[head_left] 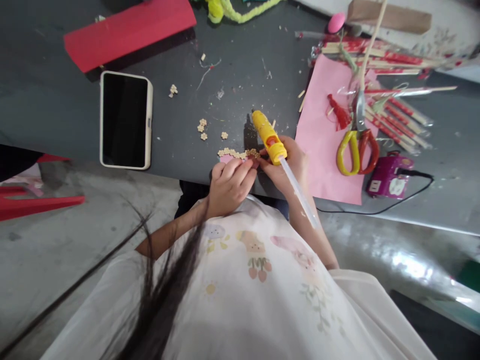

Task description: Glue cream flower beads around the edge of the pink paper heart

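My right hand (287, 167) is wrapped round a yellow glue gun (268, 135) with a clear glue stick (300, 192) poking out of its back toward my chest. My left hand (229, 182) pinches a pink piece edged with a row of small beige flower shapes (236, 153) at the table's near edge. The gun lies just right of that row, and the two hands touch.
On the dark table (56, 110): a phone (125, 120) at left, red paper (127, 31) behind it, loose beige flowers (203, 128), pink paper (322, 130), yellow-and-red scissors (356, 145), wrapped chopsticks (390, 107), a purple plugged device (388, 176).
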A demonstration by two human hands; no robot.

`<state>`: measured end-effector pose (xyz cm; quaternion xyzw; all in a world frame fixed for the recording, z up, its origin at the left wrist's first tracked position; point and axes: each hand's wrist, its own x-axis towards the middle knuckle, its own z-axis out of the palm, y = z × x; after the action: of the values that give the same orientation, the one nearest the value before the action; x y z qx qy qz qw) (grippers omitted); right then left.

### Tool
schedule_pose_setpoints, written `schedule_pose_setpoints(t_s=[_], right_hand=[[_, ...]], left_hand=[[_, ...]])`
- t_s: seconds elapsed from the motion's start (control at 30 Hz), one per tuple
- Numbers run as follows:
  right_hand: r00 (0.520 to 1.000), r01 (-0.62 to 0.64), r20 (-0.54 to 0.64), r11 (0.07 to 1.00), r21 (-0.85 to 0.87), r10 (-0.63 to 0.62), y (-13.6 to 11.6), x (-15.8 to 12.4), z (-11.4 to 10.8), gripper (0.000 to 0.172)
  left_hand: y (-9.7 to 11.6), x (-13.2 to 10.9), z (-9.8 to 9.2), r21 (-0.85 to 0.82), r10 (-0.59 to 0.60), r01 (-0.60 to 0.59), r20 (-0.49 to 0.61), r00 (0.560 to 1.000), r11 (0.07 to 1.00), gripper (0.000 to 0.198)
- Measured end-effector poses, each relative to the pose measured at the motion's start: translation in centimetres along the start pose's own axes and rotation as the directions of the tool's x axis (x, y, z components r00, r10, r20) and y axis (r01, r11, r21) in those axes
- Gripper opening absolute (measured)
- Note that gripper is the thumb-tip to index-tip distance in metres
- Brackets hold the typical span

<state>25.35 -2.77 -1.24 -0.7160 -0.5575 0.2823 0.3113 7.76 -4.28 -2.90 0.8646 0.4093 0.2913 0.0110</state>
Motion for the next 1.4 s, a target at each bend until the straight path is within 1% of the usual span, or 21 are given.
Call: schedule_pose_setpoints(t_s=[0.1,0.2,0.4,0.53,0.6,0.67,0.7,0.77,0.83,0.97,1.13,1.2,1.3,1.4], right_hand=[[1.000,-0.002,-0.015,1.000,0.018,0.002,-0.1,0.0,0.1,0.039],[1.000,-0.008,-0.018,0.999,0.031,0.009,-0.3,0.0,0.0,0.038],[1.000,0.004,-0.012,1.000,0.024,-0.004,-0.2,0.0,-0.1,0.037],[1.000,0.010,-0.017,1.000,0.009,-0.010,-0.1,-0.1,0.0,0.033],[1.000,0.008,-0.025,1.000,-0.004,-0.008,-0.1,-0.2,0.1,0.034],[0.999,0.008,-0.036,1.000,-0.019,-0.009,0.0,-0.2,0.2,0.037],[0.999,0.006,-0.040,1.000,-0.026,-0.007,0.0,-0.2,0.2,0.038],[0.999,-0.001,-0.039,0.999,-0.036,0.000,0.1,-0.1,0.2,0.039],[0.999,-0.010,-0.034,0.999,-0.042,0.009,0.1,-0.1,0.2,0.041],[0.999,-0.013,-0.038,0.999,-0.050,0.011,0.2,0.0,0.2,0.044],[0.999,0.000,-0.037,0.999,-0.042,-0.001,0.3,-0.1,0.2,0.045],[0.999,-0.013,-0.035,0.999,-0.032,0.012,0.2,-0.1,0.2,0.046],[0.998,-0.048,-0.037,0.998,-0.030,0.047,-0.1,-0.1,0.2,0.046],[0.998,-0.047,-0.042,0.998,-0.037,0.045,-0.3,-0.2,0.1,0.044]], left_hand=[[-0.1,-0.3,0.2,0.035,0.037,-0.036,-0.042,0.998,0.999,0.018],[-0.2,-0.4,0.3,0.049,0.042,-0.039,-0.062,0.997,0.998,0.018],[0.0,-0.2,0.1,0.005,0.020,-0.020,-0.040,0.999,1.000,0.019],[0.1,0.2,-0.9,-0.024,-0.005,0.005,-0.009,1.000,1.000,0.016],[-0.2,0.2,-1.7,-0.001,-0.045,0.045,-0.010,0.999,0.999,0.013],[-0.7,0.1,-2.4,0.027,-0.117,0.118,-0.026,0.993,0.993,0.010],[-1.1,0.0,-2.7,0.044,-0.151,0.154,-0.060,0.987,0.987,0.006],[-2.0,-0.2,-3.0,0.077,-0.252,0.256,-0.058,0.966,0.964,0.007],[-2.8,-0.3,-3.0,0.095,-0.293,0.300,-0.074,0.953,0.949,0.010],[-3.6,0.0,-3.0,0.090,-0.308,0.313,-0.057,0.950,0.946,0.014],[-3.5,0.7,-2.9,0.095,-0.295,0.300,-0.070,0.953,0.949,0.014],[-3.4,0.8,-2.8,0.100,-0.300,0.307,-0.071,0.951,0.947,0.013],[-3.5,0.7,-2.7,0.077,-0.316,0.318,-0.038,0.948,0.945,0.012],[-3.5,0.5,-2.5,0.027,-0.340,0.339,0.000,0.941,0.940,0.014]])
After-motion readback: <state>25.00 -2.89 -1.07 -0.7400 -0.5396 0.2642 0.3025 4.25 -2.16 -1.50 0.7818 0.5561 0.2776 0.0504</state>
